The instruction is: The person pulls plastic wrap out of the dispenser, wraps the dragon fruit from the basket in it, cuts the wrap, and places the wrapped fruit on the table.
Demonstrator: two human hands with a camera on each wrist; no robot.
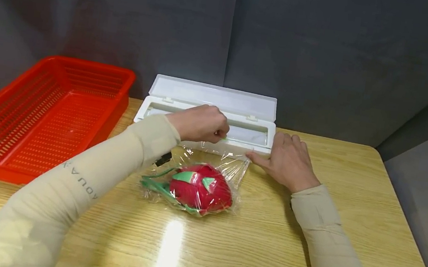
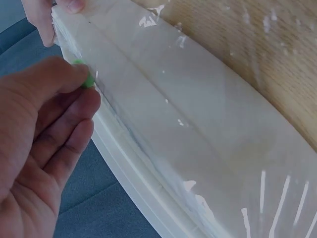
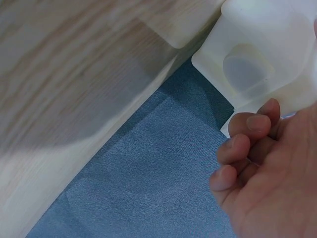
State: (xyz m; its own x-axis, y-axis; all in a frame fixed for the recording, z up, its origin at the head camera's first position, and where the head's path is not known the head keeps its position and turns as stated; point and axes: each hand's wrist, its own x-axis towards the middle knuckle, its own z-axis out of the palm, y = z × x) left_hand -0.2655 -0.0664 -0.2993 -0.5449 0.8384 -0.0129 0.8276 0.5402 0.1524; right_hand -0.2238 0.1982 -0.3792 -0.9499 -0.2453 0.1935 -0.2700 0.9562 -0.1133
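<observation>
A white cling film dispenser [image 1: 256, 136] lies along the back of the table with its lid [image 1: 215, 95] raised. On its front edge, my left hand [image 1: 201, 123] pinches the small green slide cutter [image 2: 88, 77] between thumb and forefinger. My right hand [image 1: 289, 162] grips the dispenser's right end, thumb along the front and the other fingers round the end. Clear cling film [image 1: 234, 166] stretches from the dispenser's front towards me. It covers a red dragon fruit [image 1: 203, 191] with green scales, which lies on the table before the dispenser.
A red plastic basket [image 1: 63, 126] stands to the left, close to the dispenser. Dark grey cloth [image 1: 310, 60] hangs behind the wooden table [image 1: 262, 259]. The table's right edge lies beyond my right forearm.
</observation>
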